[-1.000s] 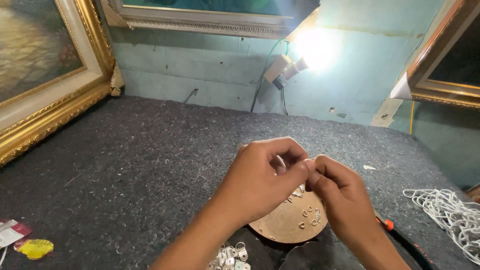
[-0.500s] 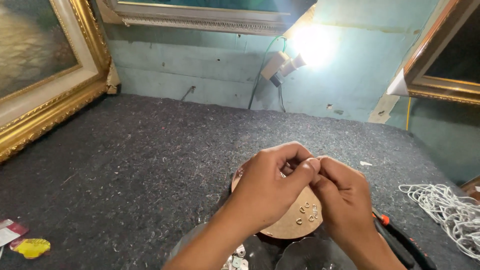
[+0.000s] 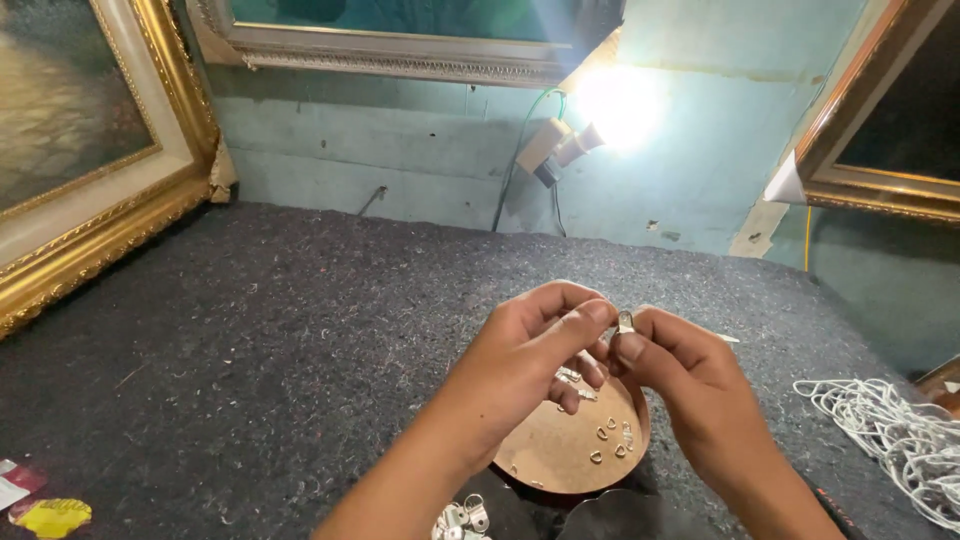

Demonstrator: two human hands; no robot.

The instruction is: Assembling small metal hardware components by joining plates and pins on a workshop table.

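The tabletop [image 3: 250, 340] is dark grey felt flecked with pale fibres. On it the round wooden disc [image 3: 560, 455] is light brown, dotted with small silvery metal hangers [image 3: 610, 440]. Right of the disc lies a white cord bundle [image 3: 890, 440]; far left of it, a yellow scrap [image 3: 50, 515]. Behind the disc, the wall [image 3: 700, 130] is pale teal, and the picture frame [image 3: 110, 220] ornate gold.

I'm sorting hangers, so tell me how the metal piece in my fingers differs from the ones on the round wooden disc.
The held metal piece is pinched upright between the left hand and right hand, raised above the wooden disc; the loose pieces lie flat and scattered on it, untouched. All look small and silvery.
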